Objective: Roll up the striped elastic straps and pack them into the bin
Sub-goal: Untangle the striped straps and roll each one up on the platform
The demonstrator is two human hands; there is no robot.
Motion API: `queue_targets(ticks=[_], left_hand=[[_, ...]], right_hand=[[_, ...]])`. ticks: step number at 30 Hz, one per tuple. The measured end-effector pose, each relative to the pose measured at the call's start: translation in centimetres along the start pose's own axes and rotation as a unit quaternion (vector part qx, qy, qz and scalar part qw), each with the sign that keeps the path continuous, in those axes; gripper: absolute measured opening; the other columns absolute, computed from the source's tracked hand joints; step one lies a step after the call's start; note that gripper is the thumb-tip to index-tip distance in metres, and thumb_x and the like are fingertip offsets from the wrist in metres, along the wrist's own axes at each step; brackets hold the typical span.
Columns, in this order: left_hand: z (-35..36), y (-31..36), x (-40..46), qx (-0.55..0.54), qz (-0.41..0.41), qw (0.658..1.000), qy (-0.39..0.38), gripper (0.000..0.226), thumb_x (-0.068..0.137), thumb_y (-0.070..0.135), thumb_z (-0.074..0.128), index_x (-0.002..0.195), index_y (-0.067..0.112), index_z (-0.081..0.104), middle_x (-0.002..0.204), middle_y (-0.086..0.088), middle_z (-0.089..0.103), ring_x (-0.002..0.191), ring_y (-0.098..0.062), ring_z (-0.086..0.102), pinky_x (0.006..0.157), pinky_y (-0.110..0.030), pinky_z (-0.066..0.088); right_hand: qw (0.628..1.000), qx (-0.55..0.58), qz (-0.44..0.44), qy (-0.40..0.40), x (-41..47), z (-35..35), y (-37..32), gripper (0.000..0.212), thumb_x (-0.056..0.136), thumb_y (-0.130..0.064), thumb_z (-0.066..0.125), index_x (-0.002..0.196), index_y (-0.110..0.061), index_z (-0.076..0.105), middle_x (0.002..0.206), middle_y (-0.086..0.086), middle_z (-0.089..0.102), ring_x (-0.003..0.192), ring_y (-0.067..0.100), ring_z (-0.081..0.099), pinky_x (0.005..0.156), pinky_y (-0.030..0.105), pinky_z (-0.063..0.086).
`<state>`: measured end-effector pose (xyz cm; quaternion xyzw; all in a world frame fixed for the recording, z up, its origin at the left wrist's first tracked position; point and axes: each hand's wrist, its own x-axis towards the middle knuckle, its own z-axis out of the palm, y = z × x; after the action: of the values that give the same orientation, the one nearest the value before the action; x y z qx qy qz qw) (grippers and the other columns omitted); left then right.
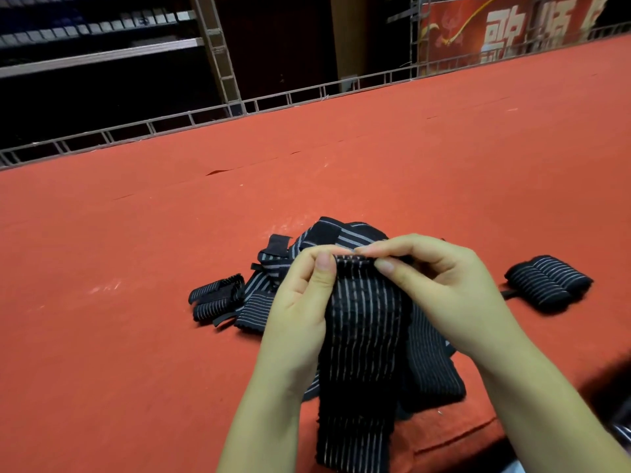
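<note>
Two hands, left [300, 295] and right [437, 281], thumbs up, grip pinching the strap's [362, 322] top edge.

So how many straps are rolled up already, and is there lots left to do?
Done: a few rolled straps lie on the red table to the right. In hand: the left hand and right hand pinch the top end of one strap, just starting its roll. Left: a loose pile behind. No bin is in view, so nothing looks packed.
</note>
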<state>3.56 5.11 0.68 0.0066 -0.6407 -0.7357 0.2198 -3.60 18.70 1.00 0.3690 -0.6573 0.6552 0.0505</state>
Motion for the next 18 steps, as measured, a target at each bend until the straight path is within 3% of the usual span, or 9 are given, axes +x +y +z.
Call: queue_targets(ticks=[5, 9, 11, 13, 16, 18], left_hand=[[0.2, -0.3, 0.0, 0.030, 0.008, 0.999, 0.019, 0.022, 0.097, 0.031, 0.049, 0.092, 0.025, 0.070, 0.106, -0.003, 0.073, 0.105, -0.019, 0.067, 0.094, -0.041, 0.050], [1.2, -0.5, 0.0, 0.087, 0.043, 0.994, 0.046, 0.034, 0.089, 0.058, 0.041, 0.092, 0.036, 0.066, 0.106, 0.001, 0.071, 0.110, -0.022, 0.065, 0.101, -0.054, 0.047], [1.5, -0.7, 0.1, 0.105, 0.069, 0.990, 0.059, 0.038, 0.090, 0.063, 0.039, 0.093, 0.035, 0.065, 0.104, 0.003, 0.070, 0.108, -0.020, 0.065, 0.099, -0.053, 0.048], [1.8, -1.0, 0.1, 0.109, 0.092, 0.987, 0.072, 0.031, 0.095, 0.050, 0.040, 0.094, 0.030, 0.064, 0.102, 0.003, 0.070, 0.104, -0.020, 0.065, 0.098, -0.051, 0.049], [1.9, -1.2, 0.0, 0.106, 0.114, 0.985, 0.079, 0.021, 0.095, 0.035, 0.042, 0.094, 0.031, 0.063, 0.099, 0.010, 0.070, 0.099, -0.009, 0.064, 0.091, -0.030, 0.049], [1.7, -1.2, 0.1, 0.112, 0.120, 0.984, 0.074, 0.019, 0.094, 0.034, 0.044, 0.096, 0.032, 0.062, 0.098, 0.013, 0.068, 0.096, -0.004, 0.062, 0.085, -0.023, 0.047]], right_hand=[[0.998, 0.056, 0.023, -0.001, -0.1, 0.3, 0.1, 0.030, 0.086, 0.003, 0.064, 0.087, -0.025, 0.075, 0.101, -0.012, 0.074, 0.104, 0.002, 0.065, 0.090, 0.014, 0.046], [0.993, 0.110, 0.045, -0.001, -0.5, 1.0, 0.3, 0.032, 0.088, 0.004, 0.060, 0.085, -0.023, 0.078, 0.111, -0.011, 0.071, 0.113, 0.003, 0.061, 0.098, 0.019, 0.044], [0.989, 0.133, 0.061, 0.009, -0.7, 1.6, 0.3, 0.037, 0.089, 0.006, 0.058, 0.080, -0.024, 0.078, 0.113, -0.012, 0.070, 0.116, 0.002, 0.059, 0.100, 0.021, 0.043], [0.983, 0.169, 0.072, 0.026, -0.8, 2.2, 0.3, 0.031, 0.084, -0.002, 0.057, 0.083, -0.026, 0.077, 0.114, -0.011, 0.069, 0.116, 0.003, 0.059, 0.102, 0.026, 0.042], [0.967, 0.225, 0.114, 0.040, -0.5, 2.2, 0.4, 0.024, 0.080, -0.020, 0.056, 0.097, -0.029, 0.071, 0.115, -0.005, 0.069, 0.113, 0.010, 0.062, 0.101, 0.034, 0.045], [0.971, 0.197, 0.134, 0.027, -0.2, 1.6, 0.5, 0.022, 0.081, -0.037, 0.059, 0.100, -0.035, 0.069, 0.111, -0.005, 0.069, 0.109, 0.012, 0.063, 0.099, 0.036, 0.046]])
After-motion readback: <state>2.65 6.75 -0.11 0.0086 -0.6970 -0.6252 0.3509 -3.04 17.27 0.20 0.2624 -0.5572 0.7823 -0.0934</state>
